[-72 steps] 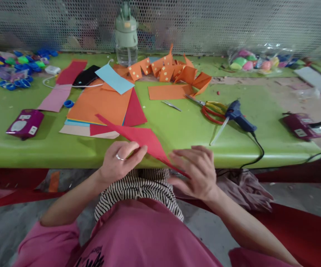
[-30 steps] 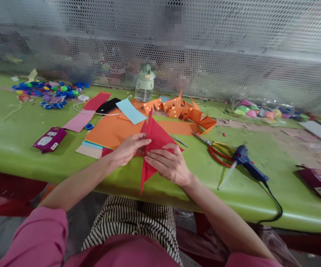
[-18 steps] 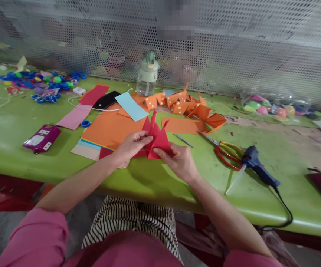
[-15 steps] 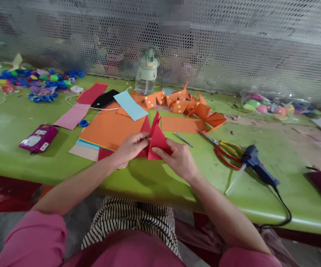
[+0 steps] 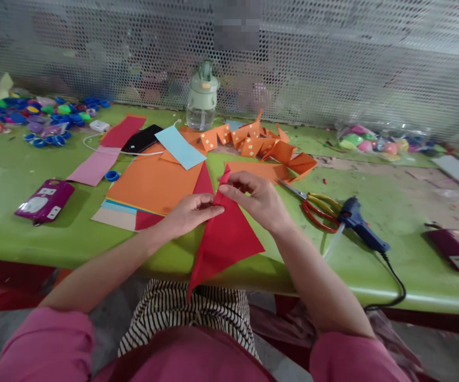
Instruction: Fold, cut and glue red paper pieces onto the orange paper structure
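Note:
A sheet of red paper [image 5: 231, 231] is held between my two hands, creased and partly unfolded, its lower corner hanging toward my lap. My left hand [image 5: 193, 212] pinches its left edge near the top. Close by, my right hand [image 5: 253, 199] grips the narrow upper tip between thumb and fingers. Behind my left hand lies a stack topped by orange paper [image 5: 149, 183], with blue, cream and red sheets sticking out below. Scissors [image 5: 317, 204] with red and yellow handles rest to the right of my right hand, beside a blue glue gun [image 5: 358, 220].
Folded orange paper strips [image 5: 253, 140] and a water bottle [image 5: 202, 101] stand at the back. A light blue paper piece [image 5: 181, 147] overlaps a black phone [image 5: 144, 139]. Purple pouches [image 5: 45, 201] lie at both sides. Colourful small plastic pieces [image 5: 50, 116] are heaped back left.
The red paper has gone from a compact, upright folded shape to a wider, opened one hanging down. My right hand has moved from its lower right side up to the tip.

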`<action>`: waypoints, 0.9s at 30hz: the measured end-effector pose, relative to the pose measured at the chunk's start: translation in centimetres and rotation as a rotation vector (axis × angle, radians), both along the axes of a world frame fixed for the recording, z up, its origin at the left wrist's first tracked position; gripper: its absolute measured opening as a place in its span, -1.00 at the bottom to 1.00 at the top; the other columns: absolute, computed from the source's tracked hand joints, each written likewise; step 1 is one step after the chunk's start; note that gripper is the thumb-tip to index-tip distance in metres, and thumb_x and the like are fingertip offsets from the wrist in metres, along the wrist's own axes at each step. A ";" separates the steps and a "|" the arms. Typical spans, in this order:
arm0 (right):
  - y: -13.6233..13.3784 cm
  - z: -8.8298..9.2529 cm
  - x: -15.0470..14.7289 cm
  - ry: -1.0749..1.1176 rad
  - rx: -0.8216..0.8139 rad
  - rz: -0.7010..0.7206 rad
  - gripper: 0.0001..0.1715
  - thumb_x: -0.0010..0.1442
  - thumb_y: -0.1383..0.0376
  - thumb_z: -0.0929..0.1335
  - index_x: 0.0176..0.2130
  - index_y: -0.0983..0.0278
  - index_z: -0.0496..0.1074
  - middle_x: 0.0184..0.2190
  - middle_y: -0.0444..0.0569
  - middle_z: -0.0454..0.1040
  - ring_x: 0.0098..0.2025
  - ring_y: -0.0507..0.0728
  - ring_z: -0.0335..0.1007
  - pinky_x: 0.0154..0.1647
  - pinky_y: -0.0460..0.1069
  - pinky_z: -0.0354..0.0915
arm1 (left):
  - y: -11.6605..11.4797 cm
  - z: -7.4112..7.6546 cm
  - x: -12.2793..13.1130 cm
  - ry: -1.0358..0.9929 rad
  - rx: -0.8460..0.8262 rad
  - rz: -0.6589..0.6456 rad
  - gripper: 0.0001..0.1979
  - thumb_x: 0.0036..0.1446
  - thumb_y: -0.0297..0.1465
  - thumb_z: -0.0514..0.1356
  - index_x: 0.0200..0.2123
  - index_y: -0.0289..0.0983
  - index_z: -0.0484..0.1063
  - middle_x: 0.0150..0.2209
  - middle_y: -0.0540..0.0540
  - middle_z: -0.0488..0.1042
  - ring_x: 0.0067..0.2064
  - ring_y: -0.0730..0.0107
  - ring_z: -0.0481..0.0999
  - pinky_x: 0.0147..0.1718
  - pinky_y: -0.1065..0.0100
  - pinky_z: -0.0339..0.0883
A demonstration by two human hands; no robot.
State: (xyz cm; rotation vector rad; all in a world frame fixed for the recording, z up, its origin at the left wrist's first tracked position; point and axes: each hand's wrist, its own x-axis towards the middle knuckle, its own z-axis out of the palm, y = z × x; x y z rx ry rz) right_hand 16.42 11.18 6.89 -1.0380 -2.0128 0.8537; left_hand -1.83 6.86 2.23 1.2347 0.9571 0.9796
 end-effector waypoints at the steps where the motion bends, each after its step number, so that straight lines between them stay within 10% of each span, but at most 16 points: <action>1: 0.1 -0.2 -0.3 0.024 -0.041 0.028 -0.50 0.17 -0.14 0.45 -0.29 0.25 0.58 -0.35 -0.06 0.56 -0.38 0.04 0.32 -0.34 -0.01 0.24 | 0.0 0.0 0.0 0.044 0.024 -0.010 -0.72 0.07 -0.18 0.35 -0.47 -0.26 0.43 -0.52 0.08 0.33 -0.46 0.51 0.27 -0.44 0.41 0.15; 21: -0.8 -2.0 -1.1 0.268 -0.302 0.093 -0.52 0.07 -0.09 0.51 -0.48 0.25 0.48 -0.54 -0.19 0.36 -0.46 -0.02 0.17 -0.44 -0.05 0.12 | -0.8 0.3 0.3 0.249 0.167 0.021 -0.58 0.22 -0.02 0.14 -0.50 -0.20 0.27 -0.56 0.10 0.08 -0.48 0.46 0.09 -0.46 0.37 0.04; 27: 1.5 -1.2 0.6 0.473 -0.195 -0.180 -0.56 0.06 -0.10 0.49 -0.43 0.20 0.48 -0.45 -0.15 0.41 -0.48 -0.02 0.16 -0.45 -0.05 0.14 | -1.4 -0.4 0.9 0.329 0.145 -0.118 -0.55 0.25 -0.10 0.12 -0.58 -0.19 0.10 -0.57 0.09 0.01 -0.50 0.47 0.06 -0.50 0.34 -0.07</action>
